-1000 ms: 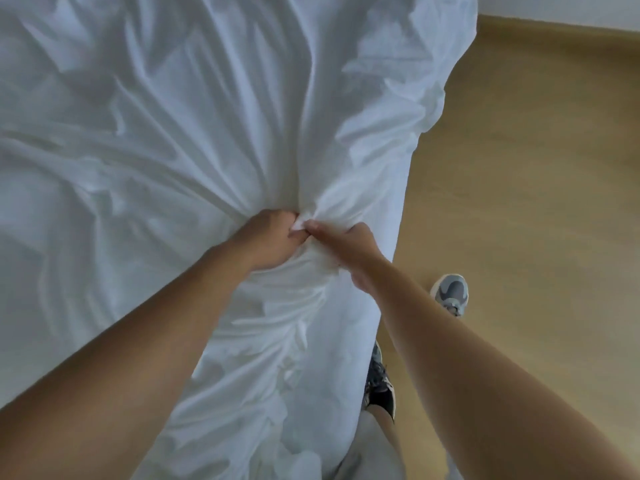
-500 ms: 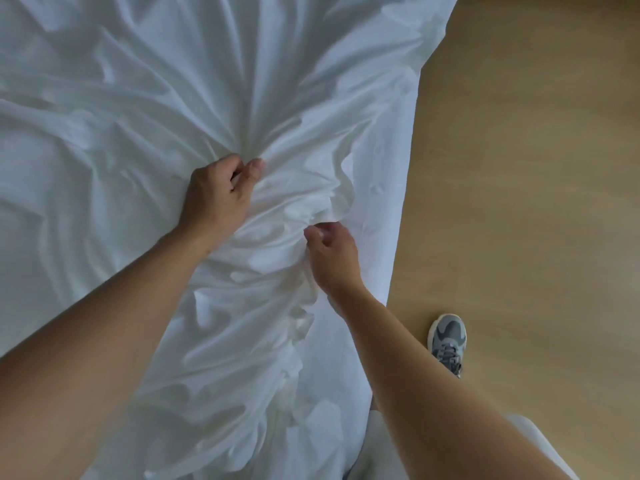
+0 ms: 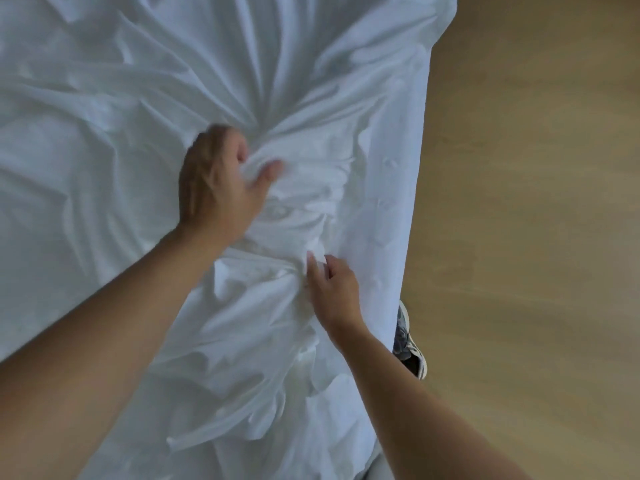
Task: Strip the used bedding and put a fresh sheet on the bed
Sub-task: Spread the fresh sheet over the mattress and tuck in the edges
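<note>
Sheet (image 3: pixel 104 174), white and heavily creased, covered the left and middle of the view, its right edge hanging down beside the wooden floor (image 3: pixel 536 202). Against the frame half a second before, the two hands had drawn further apart: a full second before they had met on a single bunch of cloth, and now a band of gathered fabric lay between them. The left hand (image 3: pixel 218 192) had gone farther up the sheet and showed blurred. Its fingers were curled into the cloth at the point where the folds converged, with the thumb spread out to the right and a ridge of fabric caught between thumb and fingers. The right hand (image 3: pixel 334 289) sat nearer and to the right of it, thumb and fingertips pinching a small fold at the head of a tight gather. The shoe (image 3: pixel 410 344), earlier standing clear on the floor, was now half hidden behind the hanging edge. Creases fanned out from the left hand toward the far side, and bunched cloth ran from the right hand down between the forearms to the near edge of the view.
</note>
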Demonstrator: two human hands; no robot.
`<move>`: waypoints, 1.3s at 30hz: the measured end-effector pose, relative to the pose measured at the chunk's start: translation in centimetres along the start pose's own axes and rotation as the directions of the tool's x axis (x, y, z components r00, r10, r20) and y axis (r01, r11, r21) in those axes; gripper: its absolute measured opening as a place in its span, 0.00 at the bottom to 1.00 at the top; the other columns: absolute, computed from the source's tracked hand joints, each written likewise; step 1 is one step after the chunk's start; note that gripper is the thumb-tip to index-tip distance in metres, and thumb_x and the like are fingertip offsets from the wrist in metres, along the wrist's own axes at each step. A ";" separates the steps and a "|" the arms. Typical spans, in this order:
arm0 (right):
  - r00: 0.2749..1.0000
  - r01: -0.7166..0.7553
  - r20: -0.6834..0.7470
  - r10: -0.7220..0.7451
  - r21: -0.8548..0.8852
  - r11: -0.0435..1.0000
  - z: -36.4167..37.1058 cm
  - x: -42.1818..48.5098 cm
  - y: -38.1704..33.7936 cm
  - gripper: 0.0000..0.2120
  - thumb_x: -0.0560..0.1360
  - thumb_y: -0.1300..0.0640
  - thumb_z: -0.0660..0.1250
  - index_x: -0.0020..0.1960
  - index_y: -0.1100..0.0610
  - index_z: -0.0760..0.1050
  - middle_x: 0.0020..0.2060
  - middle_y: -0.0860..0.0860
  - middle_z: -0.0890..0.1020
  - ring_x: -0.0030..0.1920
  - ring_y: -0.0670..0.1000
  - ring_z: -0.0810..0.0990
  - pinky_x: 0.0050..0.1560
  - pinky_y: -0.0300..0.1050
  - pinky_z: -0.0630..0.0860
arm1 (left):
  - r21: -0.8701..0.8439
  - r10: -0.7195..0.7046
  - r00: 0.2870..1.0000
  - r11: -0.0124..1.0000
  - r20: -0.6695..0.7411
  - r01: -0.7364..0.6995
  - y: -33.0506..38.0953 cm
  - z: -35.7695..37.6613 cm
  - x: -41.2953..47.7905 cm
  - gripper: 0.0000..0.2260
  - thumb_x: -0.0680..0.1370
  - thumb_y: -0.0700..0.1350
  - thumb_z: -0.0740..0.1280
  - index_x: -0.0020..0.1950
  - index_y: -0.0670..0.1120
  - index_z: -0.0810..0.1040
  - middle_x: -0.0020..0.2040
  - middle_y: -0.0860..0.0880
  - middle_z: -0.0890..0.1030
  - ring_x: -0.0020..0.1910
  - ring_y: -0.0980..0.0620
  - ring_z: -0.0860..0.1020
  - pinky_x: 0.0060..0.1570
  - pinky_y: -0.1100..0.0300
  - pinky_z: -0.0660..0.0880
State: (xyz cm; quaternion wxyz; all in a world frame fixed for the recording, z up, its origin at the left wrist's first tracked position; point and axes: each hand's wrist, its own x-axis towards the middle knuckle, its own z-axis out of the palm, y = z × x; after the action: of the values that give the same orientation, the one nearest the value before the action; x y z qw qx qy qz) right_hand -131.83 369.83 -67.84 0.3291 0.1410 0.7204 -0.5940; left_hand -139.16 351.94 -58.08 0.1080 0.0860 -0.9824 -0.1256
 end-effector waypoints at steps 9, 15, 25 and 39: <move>0.942 -0.299 0.244 0.229 0.302 0.905 1.5 -4.7 2.4 0.17 0.69 0.41 0.76 0.46 0.55 0.84 0.42 0.52 0.87 0.46 0.54 0.87 0.49 0.54 0.84 | 0.032 -0.156 0.844 0.986 0.513 0.162 -1.0 -2.7 -14.1 0.10 0.77 0.46 0.73 0.41 0.45 0.74 0.32 0.53 0.72 0.37 0.42 0.76 0.38 0.55 0.66; 0.973 -0.224 0.114 0.202 0.242 0.944 0.6 -9.8 5.9 0.24 0.73 0.38 0.72 0.31 0.54 0.68 0.27 0.49 0.71 0.30 0.51 0.72 0.32 0.47 0.72 | -0.015 -0.217 0.858 0.967 0.466 0.253 -1.9 -6.3 -20.0 0.10 0.78 0.42 0.73 0.40 0.47 0.73 0.30 0.55 0.73 0.30 0.57 0.71 0.33 0.65 0.66; 0.996 -0.010 0.082 0.021 -0.128 0.992 -1.4 -11.6 6.4 0.25 0.66 0.30 0.71 0.47 0.50 0.76 0.40 0.42 0.80 0.41 0.47 0.81 0.41 0.48 0.79 | -0.298 -0.762 0.618 0.646 -0.192 0.703 -0.8 -6.1 -29.9 0.17 0.78 0.57 0.67 0.55 0.43 0.78 0.56 0.39 0.78 0.58 0.39 0.75 0.54 0.51 0.69; 0.962 -0.202 0.048 0.270 -0.545 0.814 -1.7 -15.6 8.7 0.18 0.79 0.42 0.65 0.46 0.58 0.79 0.39 0.53 0.82 0.40 0.54 0.81 0.43 0.45 0.76 | -0.432 -0.977 0.096 0.004 0.190 0.902 0.3 -2.8 -26.9 0.41 0.64 0.66 0.78 0.72 0.54 0.68 0.70 0.43 0.66 0.66 0.39 0.69 0.63 0.47 0.69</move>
State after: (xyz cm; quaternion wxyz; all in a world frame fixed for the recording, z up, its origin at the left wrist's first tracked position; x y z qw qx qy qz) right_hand -115.61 376.57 -64.37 0.4702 0.0952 0.8123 -0.3317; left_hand -112.68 356.84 -60.47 0.0926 0.7016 -0.5965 -0.3787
